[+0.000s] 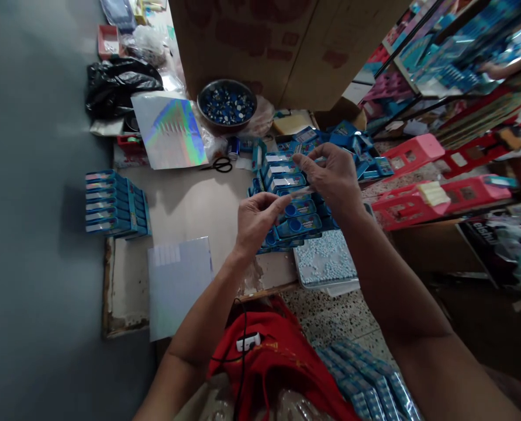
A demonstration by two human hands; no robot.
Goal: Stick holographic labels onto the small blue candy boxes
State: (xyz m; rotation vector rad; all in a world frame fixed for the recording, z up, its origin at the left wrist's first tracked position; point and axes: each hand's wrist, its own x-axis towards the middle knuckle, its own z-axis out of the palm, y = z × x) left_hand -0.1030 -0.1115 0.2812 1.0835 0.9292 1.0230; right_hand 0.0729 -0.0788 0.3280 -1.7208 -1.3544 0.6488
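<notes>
A thin pale strip [302, 192], perhaps a clear sticker, stretches between my two hands. One end is pinched in the fingertips of my left hand [259, 221], and my right hand [334, 175] is closed at its other end, fingers bent. Right under both hands stand rows of small blue boxes [301, 224] with printed fronts; some of them bear white strips on their tops. My left hand partly covers the nearer boxes. A silvery sheet [179, 286] with several pale strips at its top lies left of my left forearm.
A stack of blue boxes [116, 203] stands at the table's left. Behind are a holographic sheet [170, 131], scissors [221, 165], a metal bowl [227, 104] of small blue-and-white pieces and a large carton [260, 47]. A tray of pale beads [325, 257] sits by my right forearm.
</notes>
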